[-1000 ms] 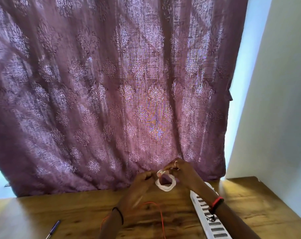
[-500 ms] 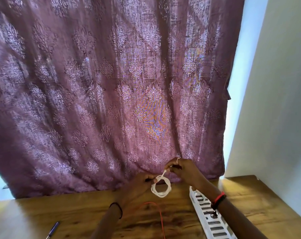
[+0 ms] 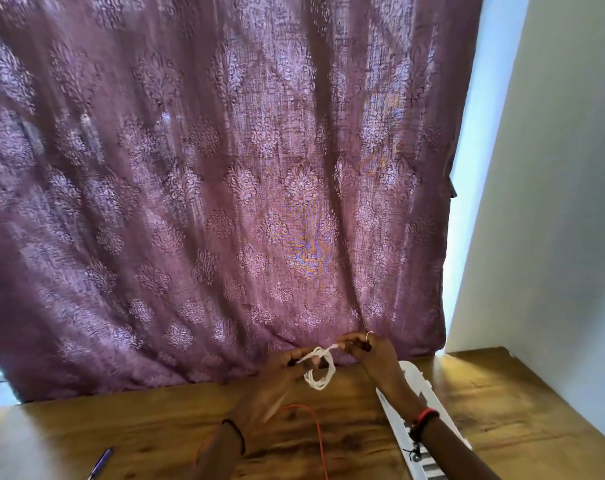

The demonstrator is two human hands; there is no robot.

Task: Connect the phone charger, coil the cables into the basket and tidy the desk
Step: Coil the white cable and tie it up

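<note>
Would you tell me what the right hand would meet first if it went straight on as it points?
Probably the purple curtain just beyond the right hand, which pinches the white cable; depth is unclear.

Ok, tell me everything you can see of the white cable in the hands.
The white cable is thin, smooth and plastic-looking, wound into a small round coil of several turns. It hangs above the wooden desk, apparently clear of it. The left hand holds the coil's upper left side; the right hand pinches a free end stretched up to the right. Any plug is too blurred to tell.
</note>
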